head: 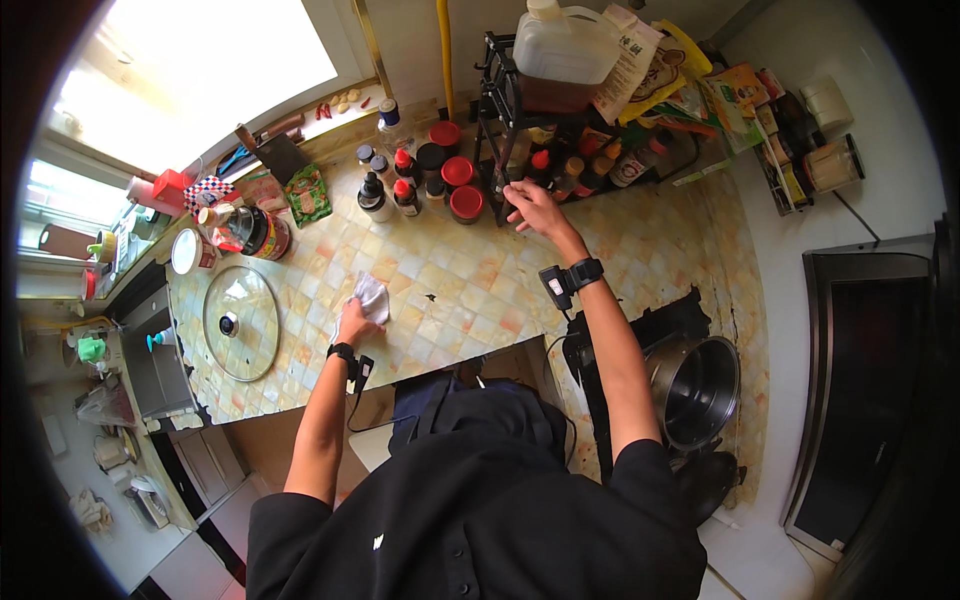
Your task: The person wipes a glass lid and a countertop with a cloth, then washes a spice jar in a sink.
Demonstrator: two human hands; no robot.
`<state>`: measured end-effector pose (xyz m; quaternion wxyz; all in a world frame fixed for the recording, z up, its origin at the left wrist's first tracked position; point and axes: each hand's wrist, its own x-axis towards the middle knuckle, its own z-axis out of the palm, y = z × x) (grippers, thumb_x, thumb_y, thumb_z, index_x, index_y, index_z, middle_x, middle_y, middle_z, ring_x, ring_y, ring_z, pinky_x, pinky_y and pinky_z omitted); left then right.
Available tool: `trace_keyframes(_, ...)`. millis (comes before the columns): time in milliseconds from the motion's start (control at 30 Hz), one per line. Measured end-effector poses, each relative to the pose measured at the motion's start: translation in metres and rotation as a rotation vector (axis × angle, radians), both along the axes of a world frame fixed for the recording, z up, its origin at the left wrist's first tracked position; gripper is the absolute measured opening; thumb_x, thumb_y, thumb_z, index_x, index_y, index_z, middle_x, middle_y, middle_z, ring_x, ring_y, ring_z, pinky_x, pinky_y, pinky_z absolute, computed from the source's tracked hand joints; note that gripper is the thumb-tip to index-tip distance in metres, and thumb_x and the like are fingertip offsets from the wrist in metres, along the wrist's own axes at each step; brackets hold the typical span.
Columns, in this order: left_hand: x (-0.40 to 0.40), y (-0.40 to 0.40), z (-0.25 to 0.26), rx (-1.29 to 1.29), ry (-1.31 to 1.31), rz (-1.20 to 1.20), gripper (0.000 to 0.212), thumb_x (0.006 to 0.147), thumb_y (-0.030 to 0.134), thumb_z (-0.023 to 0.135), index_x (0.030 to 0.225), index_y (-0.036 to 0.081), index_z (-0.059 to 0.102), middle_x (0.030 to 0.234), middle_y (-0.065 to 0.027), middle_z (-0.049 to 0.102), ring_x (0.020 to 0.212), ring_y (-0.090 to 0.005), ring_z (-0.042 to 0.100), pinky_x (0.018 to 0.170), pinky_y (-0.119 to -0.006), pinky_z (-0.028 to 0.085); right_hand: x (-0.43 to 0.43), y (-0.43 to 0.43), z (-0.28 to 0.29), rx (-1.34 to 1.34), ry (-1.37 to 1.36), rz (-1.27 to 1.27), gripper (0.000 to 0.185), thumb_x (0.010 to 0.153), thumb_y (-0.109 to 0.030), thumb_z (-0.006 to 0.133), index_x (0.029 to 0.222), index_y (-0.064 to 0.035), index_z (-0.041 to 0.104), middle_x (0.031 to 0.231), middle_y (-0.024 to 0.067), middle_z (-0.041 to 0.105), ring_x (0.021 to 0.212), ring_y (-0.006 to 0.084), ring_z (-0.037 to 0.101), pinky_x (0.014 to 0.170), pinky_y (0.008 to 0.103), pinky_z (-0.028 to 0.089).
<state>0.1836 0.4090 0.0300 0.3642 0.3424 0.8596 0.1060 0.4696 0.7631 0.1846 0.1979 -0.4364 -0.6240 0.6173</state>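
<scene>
My left hand rests on the tile-patterned countertop with a light cloth under its fingers. Farther right and back, my right hand is at the front left post of a black metal rack; its fingers are bent, and whether they touch the post or hold anything is unclear. Just left of that hand stand red-lidded jars and small bottles with red caps. More sauce bottles are on the rack's lower level. To the left of the cloth lies a glass pot lid with a dark knob.
A large soy sauce bottle lies tilted beside a white tub. A cleaver leans near the windowsill. The sink is at the left. A steel pot stands on the right. A plastic jug and food packets top the rack.
</scene>
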Motion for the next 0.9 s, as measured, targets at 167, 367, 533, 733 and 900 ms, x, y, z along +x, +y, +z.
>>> trace_keyframes(167, -0.006, -0.002, -0.008, -0.025, 0.030, -0.033, 0.082, 0.048, 0.031, 0.091, 0.113, -0.001, 0.053, 0.119, -0.0254, 0.051, 0.110, -0.0396, 0.053, 0.093, -0.042, 0.048, 0.049, 0.011, -0.022, -0.072, -0.071, -0.177, 0.040, 0.095, -0.042, 0.057, 0.100, -0.0032, 0.063, 0.089, 0.0061, 0.066, 0.061, 0.0119, 0.062, 0.048, 0.0260, 0.049)
trace_keyframes(367, -0.008, -0.001, -0.013, -0.025, 0.014, -0.047, 0.084, 0.047, 0.033, 0.091, 0.113, -0.001, 0.052, 0.120, -0.0266, 0.051, 0.111, -0.0399, 0.053, 0.093, -0.042, 0.048, 0.089, 0.025, -0.077, -0.002, -0.253, -0.257, 0.036, 0.090, -0.030, 0.064, 0.113, -0.0025, 0.058, 0.106, 0.0085, 0.064, 0.063, 0.0147, 0.063, 0.050, 0.0287, 0.051)
trace_keyframes(533, -0.008, 0.002, -0.012, -0.042, 0.021, -0.061, 0.084, 0.047, 0.034, 0.091, 0.113, -0.001, 0.053, 0.120, -0.0268, 0.051, 0.111, -0.0395, 0.053, 0.093, -0.041, 0.048, 0.066, 0.017, -0.090, 0.744, -0.327, -0.341, 0.048, 0.078, -0.019, 0.075, 0.119, -0.0039, 0.054, 0.108, 0.0092, 0.063, 0.087, 0.0248, 0.066, 0.069, 0.0380, 0.054)
trace_keyframes(733, -0.005, -0.003, -0.006, -0.016, 0.023, -0.029, 0.081, 0.048, 0.032, 0.092, 0.111, -0.001, 0.053, 0.118, -0.0261, 0.051, 0.110, -0.0387, 0.053, 0.092, -0.042, 0.048, 0.027, 0.000, -0.043, 0.872, -0.550, -0.280, 0.067, 0.077, -0.024, 0.075, 0.135, -0.0108, 0.043, 0.114, 0.0154, 0.059, 0.095, 0.0350, 0.065, 0.074, 0.0448, 0.054)
trace_keyframes(900, -0.002, 0.000, -0.001, -0.011, 0.052, -0.030, 0.079, 0.048, 0.031, 0.092, 0.110, -0.001, 0.054, 0.118, -0.0260, 0.052, 0.106, -0.0392, 0.056, 0.089, -0.042, 0.050, 0.016, -0.004, -0.033, 0.800, -0.852, -0.115, 0.072, 0.080, -0.028, 0.074, 0.139, -0.0134, 0.036, 0.115, 0.0197, 0.054, 0.091, 0.0380, 0.066, 0.071, 0.0469, 0.054)
